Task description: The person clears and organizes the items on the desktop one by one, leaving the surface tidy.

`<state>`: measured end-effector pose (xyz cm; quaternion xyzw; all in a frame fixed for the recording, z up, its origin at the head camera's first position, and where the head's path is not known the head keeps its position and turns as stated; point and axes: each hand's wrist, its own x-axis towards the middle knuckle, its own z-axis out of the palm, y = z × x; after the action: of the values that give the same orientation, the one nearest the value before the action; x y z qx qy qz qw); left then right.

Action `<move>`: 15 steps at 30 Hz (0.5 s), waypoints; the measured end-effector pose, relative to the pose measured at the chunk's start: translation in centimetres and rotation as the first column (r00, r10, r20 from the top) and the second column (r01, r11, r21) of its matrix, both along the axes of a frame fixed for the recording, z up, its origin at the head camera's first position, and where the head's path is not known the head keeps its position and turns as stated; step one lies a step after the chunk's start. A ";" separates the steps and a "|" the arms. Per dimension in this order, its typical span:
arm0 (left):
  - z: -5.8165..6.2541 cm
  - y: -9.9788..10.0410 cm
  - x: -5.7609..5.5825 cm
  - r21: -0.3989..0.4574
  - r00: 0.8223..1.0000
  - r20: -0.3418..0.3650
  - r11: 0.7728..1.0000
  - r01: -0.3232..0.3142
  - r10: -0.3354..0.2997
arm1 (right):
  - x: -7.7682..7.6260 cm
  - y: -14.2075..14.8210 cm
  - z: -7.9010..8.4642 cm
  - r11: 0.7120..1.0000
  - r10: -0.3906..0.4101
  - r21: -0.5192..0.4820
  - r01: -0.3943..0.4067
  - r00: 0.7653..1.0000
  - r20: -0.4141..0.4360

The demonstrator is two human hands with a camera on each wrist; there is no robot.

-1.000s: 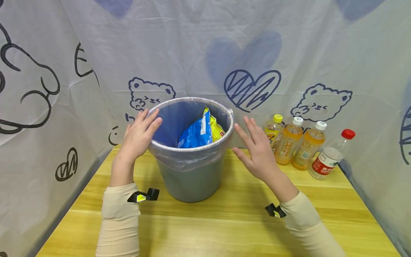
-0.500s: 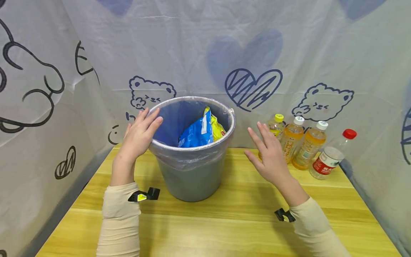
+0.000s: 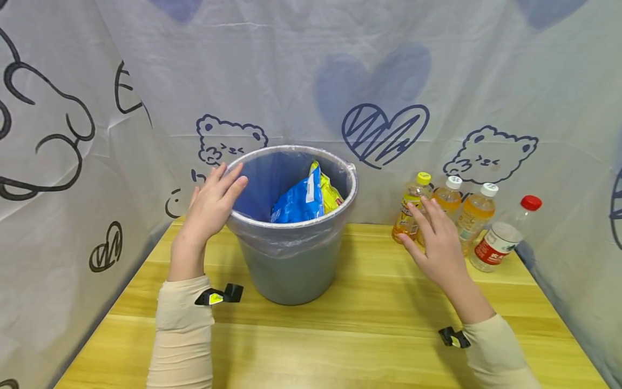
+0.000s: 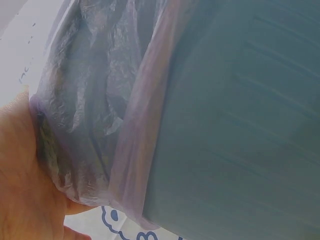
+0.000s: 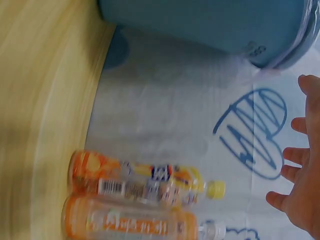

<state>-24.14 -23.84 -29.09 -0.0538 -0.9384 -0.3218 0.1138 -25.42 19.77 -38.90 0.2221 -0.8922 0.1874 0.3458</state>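
A grey trash can (image 3: 291, 270) with a clear plastic liner (image 3: 286, 246) folded over its rim stands on the table. Inside it lie a blue snack bag (image 3: 298, 202) and a yellow snack bag (image 3: 329, 194). My left hand (image 3: 209, 202) rests at the left of the rim, fingers extended; in the left wrist view the palm (image 4: 22, 175) lies against the liner. My right hand (image 3: 437, 246) is held in front of the bottles, fingers spread and holding nothing. Closest to it is a yellow-capped drink bottle (image 3: 409, 216), partly covered by the fingers in the head view.
Right of that bottle stand two white-capped orange drink bottles (image 3: 447, 197) (image 3: 478, 210), then a red-capped bottle (image 3: 500, 240). Behind them hangs a white curtain (image 3: 301, 81) with drawn hearts and bears. The wooden table (image 3: 340, 346) extends toward the front.
My right hand has moved right, away from the trash can's rim to in front of the bottles. My left hand has stayed at the rim.
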 end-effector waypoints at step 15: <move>0.0 0.0 -0.1 -0.004 1.000 -0.004 1.000 0.003 -0.003 | 1.8 6.3 -0.3 0.981 -0.195 0.004 0.195 0.979 0.066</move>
<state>-24.28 -23.83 -29.11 -0.0563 -0.9387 -0.3200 0.1151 -23.63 26.07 -39.22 0.1268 -0.9203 0.1608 0.3333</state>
